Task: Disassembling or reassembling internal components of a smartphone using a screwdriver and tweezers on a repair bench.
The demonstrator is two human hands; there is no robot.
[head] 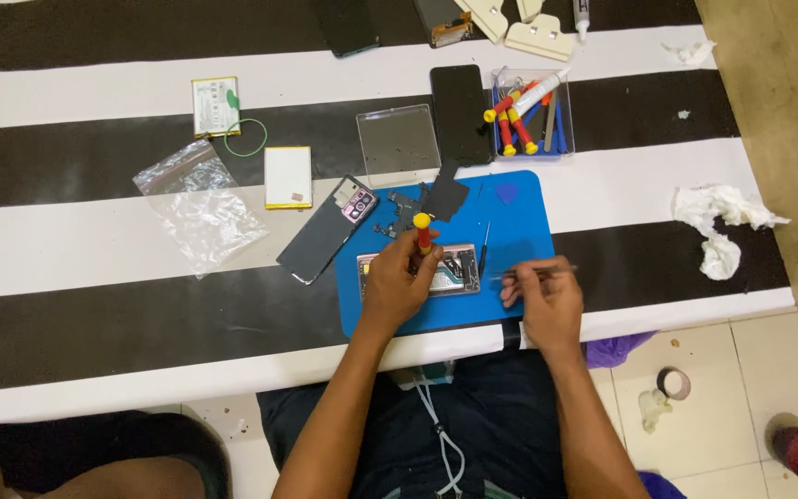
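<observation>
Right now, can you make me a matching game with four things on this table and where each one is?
Things:
1. red and yellow screwdriver
2. tweezers
3. crumpled white tissue
4. clear plastic bag

Places:
A. far right side of the striped table
B. in the left hand, over the opened phone
C. left part of the table, lying flat
D. in the right hand, at the blue mat's right edge

Pairs: 1-B, 2-D, 3-A, 4-C

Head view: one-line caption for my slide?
Left hand holds red screwdriver over opened phone; right hand holds tweezers.
</observation>
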